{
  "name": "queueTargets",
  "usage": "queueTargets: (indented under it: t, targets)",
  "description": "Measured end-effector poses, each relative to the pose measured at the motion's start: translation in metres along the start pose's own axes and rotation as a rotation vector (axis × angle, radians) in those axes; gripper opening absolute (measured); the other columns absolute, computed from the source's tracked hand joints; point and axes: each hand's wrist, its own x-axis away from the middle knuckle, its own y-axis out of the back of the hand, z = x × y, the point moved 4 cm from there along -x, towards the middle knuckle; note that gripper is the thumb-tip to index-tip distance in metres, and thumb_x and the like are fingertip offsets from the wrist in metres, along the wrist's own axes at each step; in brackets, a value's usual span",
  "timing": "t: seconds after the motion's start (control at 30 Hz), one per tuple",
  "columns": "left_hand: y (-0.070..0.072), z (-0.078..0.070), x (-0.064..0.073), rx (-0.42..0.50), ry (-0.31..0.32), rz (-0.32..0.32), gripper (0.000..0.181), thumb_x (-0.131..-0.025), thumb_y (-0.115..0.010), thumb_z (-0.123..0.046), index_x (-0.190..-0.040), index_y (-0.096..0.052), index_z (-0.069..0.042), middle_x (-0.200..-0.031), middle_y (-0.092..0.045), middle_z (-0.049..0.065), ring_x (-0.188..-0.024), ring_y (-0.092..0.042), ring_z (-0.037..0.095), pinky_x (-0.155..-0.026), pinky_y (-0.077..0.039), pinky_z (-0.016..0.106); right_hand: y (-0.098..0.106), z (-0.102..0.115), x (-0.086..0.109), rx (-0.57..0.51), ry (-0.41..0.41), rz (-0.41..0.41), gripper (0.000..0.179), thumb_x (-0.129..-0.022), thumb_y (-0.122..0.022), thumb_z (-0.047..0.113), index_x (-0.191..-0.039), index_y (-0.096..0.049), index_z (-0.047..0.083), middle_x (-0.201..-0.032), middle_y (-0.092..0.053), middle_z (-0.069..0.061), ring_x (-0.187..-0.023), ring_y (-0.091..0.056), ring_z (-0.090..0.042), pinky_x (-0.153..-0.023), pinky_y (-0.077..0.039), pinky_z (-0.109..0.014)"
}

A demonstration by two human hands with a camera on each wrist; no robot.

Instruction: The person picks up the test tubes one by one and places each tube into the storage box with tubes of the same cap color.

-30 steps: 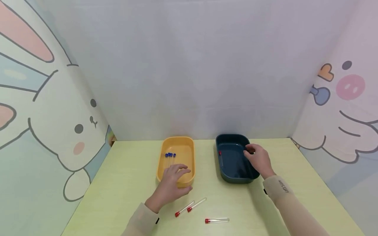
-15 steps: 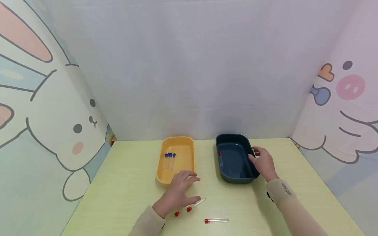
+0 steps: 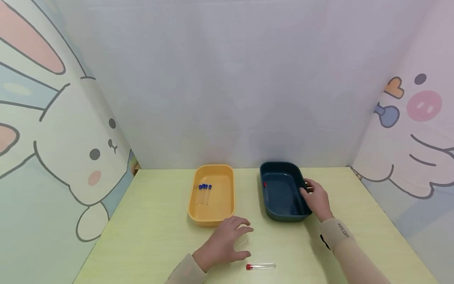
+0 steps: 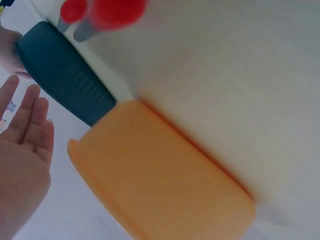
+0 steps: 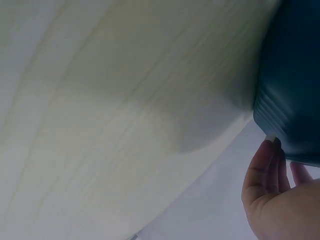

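Observation:
In the head view my left hand (image 3: 225, 242), fingers spread and nothing in its grasp, hovers over two red-capped test tubes. It hides most of them; only a clear tube end (image 3: 242, 241) shows. The left wrist view has both red caps, a small one (image 4: 74, 10) and a blurred larger one (image 4: 117, 11). Another red-capped test tube (image 3: 260, 266) lies on the table just in front of that hand. My right hand (image 3: 317, 200) grips the right rim of a dark blue tray (image 3: 285, 217), fingers outside and thumb over the edge. Inside lies one red-capped tube (image 3: 265, 191).
A yellow tray (image 3: 227, 177) stands left of the dark blue one and holds several blue-capped tubes (image 3: 204, 193). Both trays sit toward the back of the pale wooden table (image 3: 152, 221). A white curtain (image 3: 227, 98) hangs behind, with cartoon-printed panels at both sides.
My left hand has moved right and nearer, from beside the yellow tray to over the two red-capped tubes. My right hand has shifted slightly right and taken hold of the dark blue tray's rim.

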Motion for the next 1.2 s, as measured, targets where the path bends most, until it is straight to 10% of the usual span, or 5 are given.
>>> queueTargets:
  t: [0.5, 0.77, 1.2]
  targets:
    - [-0.027, -0.014, 0.003, 0.037, -0.058, 0.259, 0.047, -0.080, -0.083, -0.058, -0.115, -0.074, -0.028, -0.124, -0.063, -0.013, -0.118, -0.054, 0.003, -0.104, -0.046, 0.021, -0.006, -0.008, 0.000, 0.003, -0.029, -0.044, 0.049, -0.104, -0.051, 0.016, -0.151, -0.047, 0.004, -0.136, -0.058, -0.030, -0.122, -0.057, -0.045, -0.098, -0.052, -0.058]
    - [-0.029, -0.022, 0.000, -0.063, -0.138, 0.251, 0.015, -0.083, -0.082, -0.048, -0.091, -0.078, -0.036, -0.122, -0.065, -0.013, -0.116, -0.054, 0.004, -0.102, -0.045, 0.022, -0.006, -0.007, -0.002, 0.008, -0.043, -0.040, 0.049, -0.104, -0.051, 0.015, -0.152, -0.046, 0.005, -0.135, -0.058, -0.029, -0.122, -0.057, -0.043, -0.099, -0.052, -0.057]
    - [-0.023, -0.019, -0.007, 0.009, 0.008, 0.202, 0.008, -0.084, -0.082, -0.029, -0.078, -0.076, -0.030, -0.111, -0.068, -0.014, -0.106, -0.058, 0.003, -0.096, -0.048, 0.021, -0.006, -0.006, -0.003, 0.023, -0.027, -0.050, 0.049, -0.103, -0.052, 0.014, -0.150, -0.047, 0.003, -0.132, -0.060, -0.030, -0.119, -0.058, -0.043, -0.098, -0.052, -0.057]
